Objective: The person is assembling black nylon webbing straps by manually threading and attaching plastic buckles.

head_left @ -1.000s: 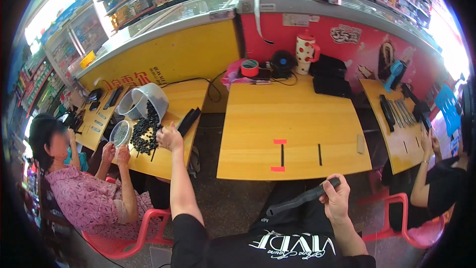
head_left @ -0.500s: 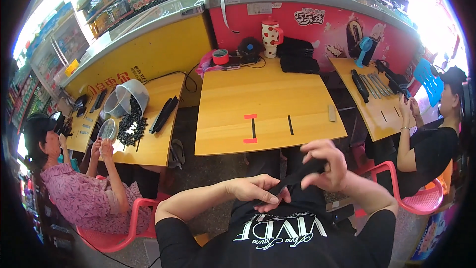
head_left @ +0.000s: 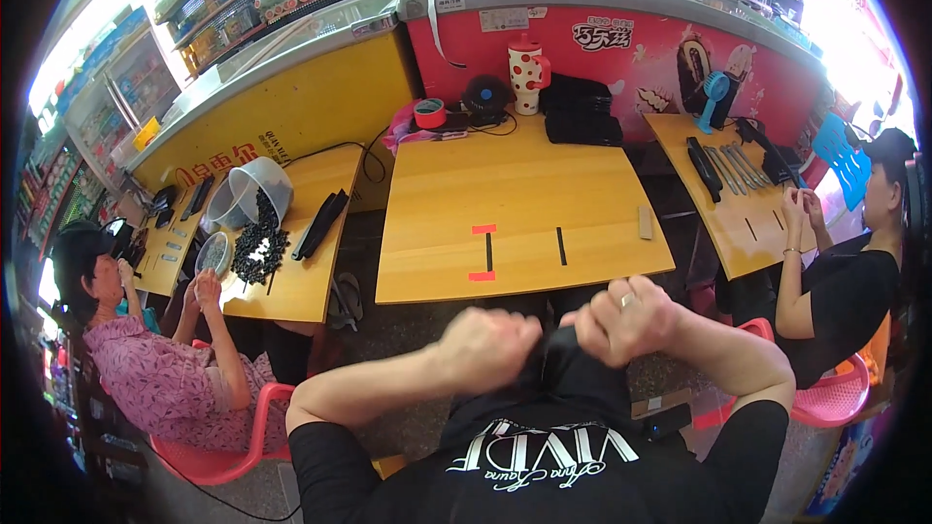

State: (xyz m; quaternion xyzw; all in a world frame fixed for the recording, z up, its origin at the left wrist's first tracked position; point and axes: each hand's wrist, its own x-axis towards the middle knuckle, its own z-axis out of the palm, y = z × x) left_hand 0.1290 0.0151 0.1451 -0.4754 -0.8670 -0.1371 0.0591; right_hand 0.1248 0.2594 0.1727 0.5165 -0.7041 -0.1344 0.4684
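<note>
My left hand (head_left: pixel 485 344) and my right hand (head_left: pixel 621 320) are closed in fists side by side just above my lap, below the near edge of the wooden table (head_left: pixel 524 233). Between them they grip a black item (head_left: pixel 560 342), mostly hidden by my fingers and hard to tell from my black shirt. The tabletop carries red tape marks (head_left: pixel 482 229) and two short black marks (head_left: pixel 560 245).
A small wooden block (head_left: pixel 646 221) lies at the table's right; a black stack (head_left: pixel 581 109), spotted jug (head_left: pixel 525 66), small fan (head_left: pixel 483 97) and tape roll (head_left: pixel 429 113) stand at the back. A seated person (head_left: pixel 155 369) handles black pieces (head_left: pixel 257 245) at the left table. Another person (head_left: pixel 845 281) sits right.
My left hand came back from the left table and joined my right on the long black item. Both hands have closed together over it, nearer my body.
</note>
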